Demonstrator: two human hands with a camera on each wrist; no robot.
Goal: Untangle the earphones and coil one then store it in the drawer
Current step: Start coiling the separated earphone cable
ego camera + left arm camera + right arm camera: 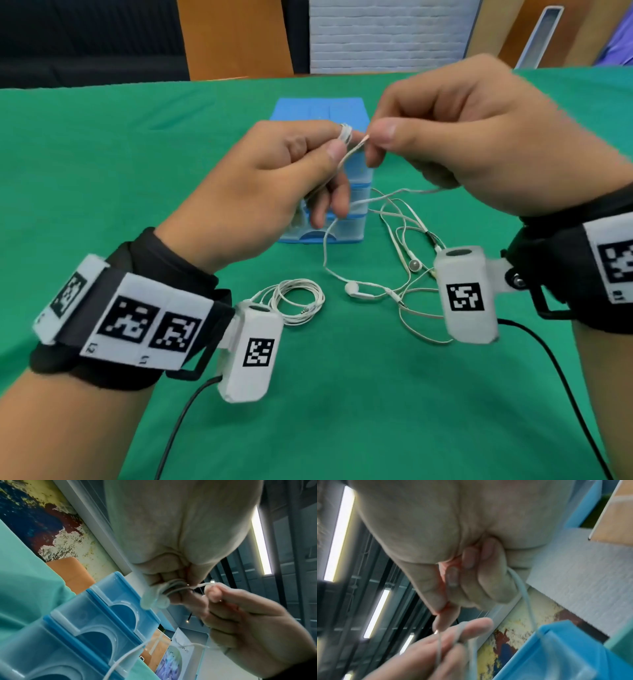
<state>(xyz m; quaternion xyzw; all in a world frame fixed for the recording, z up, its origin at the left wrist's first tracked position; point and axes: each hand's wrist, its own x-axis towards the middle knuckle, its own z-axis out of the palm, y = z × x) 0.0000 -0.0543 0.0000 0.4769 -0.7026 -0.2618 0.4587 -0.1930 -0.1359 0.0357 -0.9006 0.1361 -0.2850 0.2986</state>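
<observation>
Green cloth covers the table (102,171) on which everything rests, and places below are given relative to the blue drawer unit (320,109) that stands upright near the middle of it. Nearest the viewer, well in front of the drawer unit and a little to its left, lies a coiled earphone (298,305), a neat white ring of cable flat on the cloth with its plug inside the loop. In front of the drawer unit and to its right sprawls the loose earphone cable (404,219), white, in open tangled loops on the cloth, with one earbud (352,289) lying in front of the unit and a second earbud (414,264) farther right. From this heap a strand rises to both hands, which are held in the air just in front of and above the drawer unit. The left hand (260,185) has several turns of the white cable wound around the tips of its first fingers, with the thumb pressed against them; its lower fingers are loosely curled. The right hand (462,137), close beside it, pinches the cable between thumb and forefinger, its other fingers curled in toward the palm with a strand passing under them. The drawers of the unit appear closed. Behind the drawer unit, past the table's far edge, stand orange-brown panels (233,37) and a white brick wall (387,34).
</observation>
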